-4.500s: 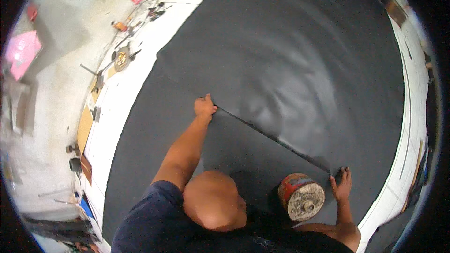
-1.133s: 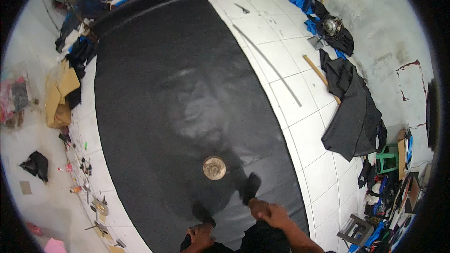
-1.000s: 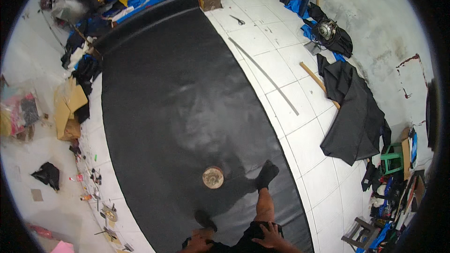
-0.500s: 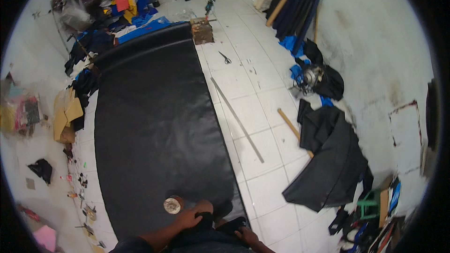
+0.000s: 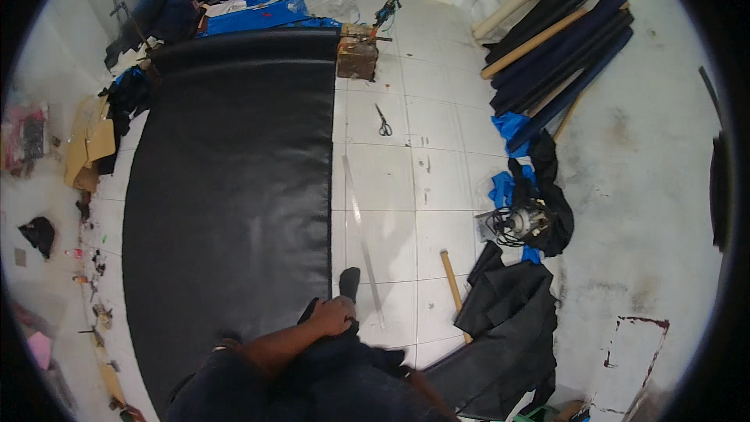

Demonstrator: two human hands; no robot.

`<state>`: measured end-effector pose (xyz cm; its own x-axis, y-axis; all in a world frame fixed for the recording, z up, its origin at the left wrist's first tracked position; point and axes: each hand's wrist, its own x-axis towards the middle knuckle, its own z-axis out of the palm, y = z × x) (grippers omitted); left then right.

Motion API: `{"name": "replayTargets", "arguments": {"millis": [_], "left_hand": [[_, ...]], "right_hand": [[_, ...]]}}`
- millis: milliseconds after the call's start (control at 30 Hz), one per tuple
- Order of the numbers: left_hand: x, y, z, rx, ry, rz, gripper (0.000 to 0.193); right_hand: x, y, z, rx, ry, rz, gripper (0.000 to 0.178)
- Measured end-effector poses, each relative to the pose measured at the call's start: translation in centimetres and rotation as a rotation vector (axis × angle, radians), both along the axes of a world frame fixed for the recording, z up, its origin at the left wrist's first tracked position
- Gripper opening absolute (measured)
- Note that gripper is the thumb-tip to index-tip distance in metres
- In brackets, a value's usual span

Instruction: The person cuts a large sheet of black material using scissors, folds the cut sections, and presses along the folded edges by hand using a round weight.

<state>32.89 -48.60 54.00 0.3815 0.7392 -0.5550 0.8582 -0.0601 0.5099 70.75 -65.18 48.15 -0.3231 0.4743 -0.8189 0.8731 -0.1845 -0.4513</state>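
My left hand [image 5: 336,316] lies against my dark trouser leg, its fingers bent together; anything inside them is hidden. Just beyond it my foot [image 5: 350,283], in dark footwear, stands on the white tiles beside a long sheet of black leather-like material [image 5: 234,180]. At the lower edge, only a dim part of my right hand [image 5: 412,377] shows beside my dark clothing, and its fingers cannot be made out. A thin metal straightedge [image 5: 362,238] rests on the tiles past my foot. Farther off lie black-handled scissors [image 5: 383,120].
The sheet runs back to a roll [image 5: 250,41] set by a brown block [image 5: 357,59]. Crumpled black cloth [image 5: 508,336] and a cardboard tube [image 5: 455,293] are on the right, near a corded motor-like machine [image 5: 525,223]. Fabric rolls [image 5: 558,55] lean on the wall.
My view has shifted to the right. My foot has come onto the tiles beside the sheet. The round pale-ended object by my left hand is out of sight.
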Motion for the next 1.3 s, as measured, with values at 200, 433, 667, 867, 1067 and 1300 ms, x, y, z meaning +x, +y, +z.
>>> {"name": "replayTargets", "arguments": {"millis": [200,433,667,867,1067,1300], "left_hand": [[0.8,11.7,-2.3,-0.277,-0.083,0.277,0.036],[3.6,21.0,-6.1,-0.310,-0.219,0.649,0.037],[9.3,31.0,0.0,0.127,-0.029,1.326,0.024],[13.5,33.0,1.6,-0.135,-0.302,1.628,0.028],[12.1,42.7,-0.9,-0.253,-0.149,1.094,0.026],[11.3,52.2,-5.8,-0.383,-0.510,0.887,0.032]], "right_hand": [[-4.3,26.8,14.9,0.391,-0.123,-0.197,0.035],[-2.1,52.1,12.9,0.190,-0.053,0.209,0.039],[-5.8,73.1,11.4,-0.051,-0.038,0.815,0.046],[-15.2,81.4,13.6,-0.172,-0.020,1.194,0.051],[-17.9,85.9,10.2,-0.592,-0.071,1.487,0.046],[-20.5,92.9,1.9,-1.159,-0.174,1.571,0.052]]}}
